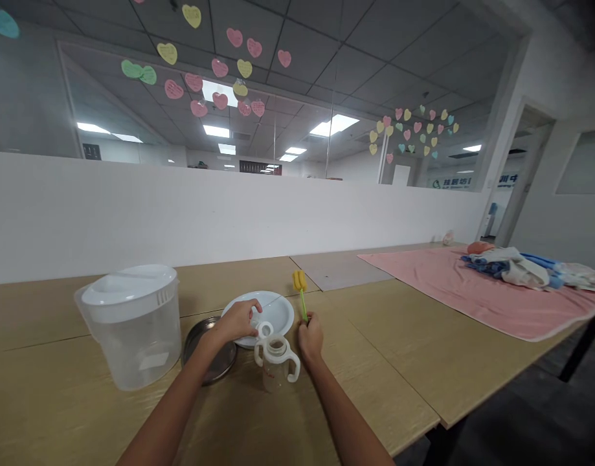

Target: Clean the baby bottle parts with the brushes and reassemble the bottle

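My right hand (311, 336) grips the green handle of a bottle brush (300, 281), its yellow sponge head pointing up. Over the white plate (285, 309), my left hand (239, 320) has its fingers curled around a small whitish piece that is partly hidden. A white bottle ring (265, 330) shows at those fingertips, just above the baby bottle. That clear baby bottle (276, 374) stands upright and uncapped between my forearms, with a white handle on each side. Left of it, a round dark metal tray (219, 366) lies partly under my left wrist.
A lidded translucent bucket (136, 336) stands on the table at the left. On the right, a pink cloth (433, 285) bears a pile of clothes (515, 266). A grey mat (343, 268) lies near the low white wall (229, 220) behind the table.
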### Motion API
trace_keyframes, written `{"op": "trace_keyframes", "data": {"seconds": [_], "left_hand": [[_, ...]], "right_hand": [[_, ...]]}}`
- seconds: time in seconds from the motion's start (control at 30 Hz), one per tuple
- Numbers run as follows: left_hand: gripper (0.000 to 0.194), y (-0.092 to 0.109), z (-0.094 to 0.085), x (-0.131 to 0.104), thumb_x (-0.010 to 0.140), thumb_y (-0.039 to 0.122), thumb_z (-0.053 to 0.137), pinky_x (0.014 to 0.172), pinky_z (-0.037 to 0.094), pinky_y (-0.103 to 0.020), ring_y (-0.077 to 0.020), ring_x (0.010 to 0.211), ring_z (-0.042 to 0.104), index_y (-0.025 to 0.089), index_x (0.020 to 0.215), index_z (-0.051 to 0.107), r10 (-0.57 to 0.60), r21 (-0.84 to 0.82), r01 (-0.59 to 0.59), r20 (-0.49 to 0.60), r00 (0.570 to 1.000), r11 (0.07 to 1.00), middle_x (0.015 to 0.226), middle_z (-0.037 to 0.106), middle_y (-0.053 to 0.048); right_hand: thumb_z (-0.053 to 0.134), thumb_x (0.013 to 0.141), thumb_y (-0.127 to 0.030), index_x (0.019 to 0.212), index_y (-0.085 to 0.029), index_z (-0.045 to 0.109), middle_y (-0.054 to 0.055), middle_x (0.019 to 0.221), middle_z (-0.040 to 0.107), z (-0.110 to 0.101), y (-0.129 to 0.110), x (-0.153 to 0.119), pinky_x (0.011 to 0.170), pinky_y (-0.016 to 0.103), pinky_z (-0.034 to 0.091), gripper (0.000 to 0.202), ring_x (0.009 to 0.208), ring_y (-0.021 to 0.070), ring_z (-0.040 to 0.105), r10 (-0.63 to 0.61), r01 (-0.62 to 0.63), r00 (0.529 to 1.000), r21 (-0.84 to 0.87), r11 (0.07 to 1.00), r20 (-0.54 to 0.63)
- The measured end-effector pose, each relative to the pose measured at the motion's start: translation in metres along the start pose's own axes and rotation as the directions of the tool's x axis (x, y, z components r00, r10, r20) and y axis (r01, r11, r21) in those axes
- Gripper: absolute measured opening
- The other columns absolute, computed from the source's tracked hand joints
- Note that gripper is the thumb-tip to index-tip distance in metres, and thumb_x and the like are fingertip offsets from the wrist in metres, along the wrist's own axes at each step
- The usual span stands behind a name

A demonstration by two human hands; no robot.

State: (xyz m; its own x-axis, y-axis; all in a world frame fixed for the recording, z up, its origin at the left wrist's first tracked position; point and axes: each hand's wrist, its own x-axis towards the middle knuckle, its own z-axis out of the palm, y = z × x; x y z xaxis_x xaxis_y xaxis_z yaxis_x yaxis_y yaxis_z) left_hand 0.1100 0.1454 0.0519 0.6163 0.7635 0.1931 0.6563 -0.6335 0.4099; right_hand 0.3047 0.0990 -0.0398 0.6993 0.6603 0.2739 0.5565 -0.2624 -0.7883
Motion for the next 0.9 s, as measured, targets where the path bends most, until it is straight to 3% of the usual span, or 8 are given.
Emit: {"op": "trace_keyframes", "data": {"seconds": [0.1, 0.23, 0.43, 0.57, 0.63, 0.77, 0.83, 0.9], "left_hand": [[0.05, 0.0, -0.004, 0.001, 0.057, 0.001, 0.049, 0.057, 0.034, -0.02, -0.0118, 0.062, 0.05, 0.018, 0.104, 0.055, 0.022, -0.029, -0.024, -0.063, 0.998, 0.999, 0.064, 0.05, 0.005], [0.061, 0.004, -0.008, 0.001, 0.06, -0.001, 0.044, 0.067, 0.041, -0.022, -0.0119, 0.07, 0.055, 0.018, 0.117, 0.049, 0.052, -0.144, -0.091, -0.251, 0.967, 0.985, 0.074, 0.057, 0.001], [0.083, 0.008, -0.014, 0.002, 0.068, 0.024, 0.059, 0.068, 0.045, -0.026, -0.0169, 0.072, 0.062, 0.019, 0.14, 0.018, -0.209, -0.306, 0.071, -0.448, 0.869, 0.949, 0.078, 0.065, 0.0], [0.084, 0.008, -0.015, 0.002, 0.072, 0.038, 0.061, 0.065, 0.048, -0.028, -0.0179, 0.069, 0.064, 0.019, 0.141, 0.017, -0.33, -0.405, 0.107, -0.534, 0.778, 0.908, 0.082, 0.068, -0.004], [0.087, 0.01, -0.015, 0.002, 0.071, 0.036, 0.063, 0.062, 0.049, -0.026, -0.0146, 0.063, 0.064, 0.02, 0.141, 0.014, -0.374, -0.551, 0.027, -0.529, 0.761, 0.834, 0.085, 0.068, -0.004], [0.098, 0.016, -0.016, 0.002, 0.068, 0.03, 0.069, 0.055, 0.052, -0.024, -0.0065, 0.049, 0.058, 0.023, 0.142, 0.005, -0.426, -0.821, -0.141, -0.424, 0.799, 0.553, 0.102, 0.065, -0.009], [0.103, 0.016, -0.016, 0.003, 0.064, 0.031, 0.073, 0.054, 0.053, -0.025, -0.0048, 0.046, 0.057, 0.025, 0.141, 0.004, -0.434, -0.827, -0.15, -0.427, 0.793, 0.541, 0.111, 0.06, -0.012], [0.103, 0.014, -0.016, 0.004, 0.06, 0.034, 0.075, 0.052, 0.051, -0.025, -0.0044, 0.043, 0.056, 0.025, 0.139, 0.01, -0.455, -0.769, -0.103, -0.475, 0.753, 0.631, 0.112, 0.056, -0.01]], "right_hand": [[0.033, 0.078, -0.015, 0.108, -0.011, 0.052, 0.012, 0.088, 0.066, -0.001, -0.003, -0.002, 0.065, 0.027, 0.039, 0.036, 0.084, 0.0231, 0.061, 0.018, -0.017, 0.999, 0.017, 1.0, -0.036], [0.028, 0.082, -0.02, 0.113, -0.012, 0.047, 0.011, 0.09, 0.065, 0.0, -0.008, -0.006, 0.066, 0.027, 0.039, 0.037, 0.083, 0.0227, 0.061, -0.045, 0.058, 0.995, 0.138, 0.989, -0.094], [0.023, 0.087, -0.032, 0.116, -0.013, 0.045, 0.011, 0.1, 0.064, -0.002, -0.015, -0.015, 0.07, 0.029, 0.041, 0.041, 0.085, 0.0232, 0.06, -0.199, 0.231, 0.963, 0.176, 0.957, -0.182], [0.024, 0.087, -0.035, 0.115, -0.013, 0.048, 0.014, 0.102, 0.063, -0.005, -0.016, -0.018, 0.069, 0.029, 0.042, 0.043, 0.085, 0.023, 0.061, -0.268, 0.304, 0.942, 0.17, 0.937, -0.202], [0.024, 0.088, -0.036, 0.114, -0.012, 0.05, 0.014, 0.103, 0.063, -0.005, -0.015, -0.018, 0.07, 0.028, 0.043, 0.044, 0.086, 0.022, 0.061, -0.313, 0.348, 0.927, 0.16, 0.924, -0.206], [0.023, 0.09, -0.039, 0.113, -0.012, 0.054, 0.013, 0.101, 0.065, -0.005, -0.012, -0.019, 0.068, 0.025, 0.044, 0.047, 0.08, 0.0186, 0.063, -0.435, 0.462, 0.879, 0.117, 0.879, -0.197], [0.023, 0.092, -0.037, 0.113, -0.013, 0.056, 0.012, 0.1, 0.066, -0.007, -0.012, -0.021, 0.069, 0.023, 0.044, 0.046, 0.08, 0.0169, 0.063, -0.509, 0.534, 0.836, 0.089, 0.841, -0.205], [0.022, 0.093, -0.035, 0.11, -0.014, 0.058, 0.011, 0.099, 0.066, -0.008, -0.013, -0.022, 0.07, 0.022, 0.045, 0.045, 0.082, 0.0159, 0.063, -0.578, 0.6, 0.787, 0.053, 0.798, -0.216]]}}
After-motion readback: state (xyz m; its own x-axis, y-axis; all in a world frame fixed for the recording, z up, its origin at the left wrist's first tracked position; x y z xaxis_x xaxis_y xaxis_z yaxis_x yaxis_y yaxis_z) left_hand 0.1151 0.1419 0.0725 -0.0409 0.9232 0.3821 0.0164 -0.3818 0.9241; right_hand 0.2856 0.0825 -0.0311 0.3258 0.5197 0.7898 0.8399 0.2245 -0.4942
